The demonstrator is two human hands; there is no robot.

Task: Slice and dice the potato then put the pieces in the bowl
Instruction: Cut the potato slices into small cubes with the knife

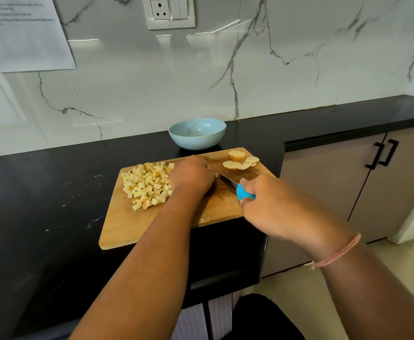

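Cutting board [132,229] sits on the black counter [41,192], its near right corner overhanging the counter edge. Diced potato [147,185] is piled on the left half of the board, cubes loose and touching each other. Left hand [191,176] is knuckles-up at board centre, just right of the pile, with its fingers curled down onto the wood. Whatever is under them is hidden, so I can't tell if they hold anything. Right hand [269,204] has its fingers wrapped tight round the blue handle of the knife [228,181]. The blade lies low over the board, and its tip is out of sight behind the left hand. Uncut stock is at the far right corner of the board: a few round potato slices [240,164] fanned flat and overlapping, and a thicker potato end piece [236,155] just behind them. Light blue bowl [197,143] stands upright on the counter just behind the board's far edge, near the marble wall. White specks are scattered on the counter left of the board. There is a thread bracelet [336,253] on the right wrist. On the wall are a socket plate [169,12] and a printed sheet [22,33], text too blurred to read.
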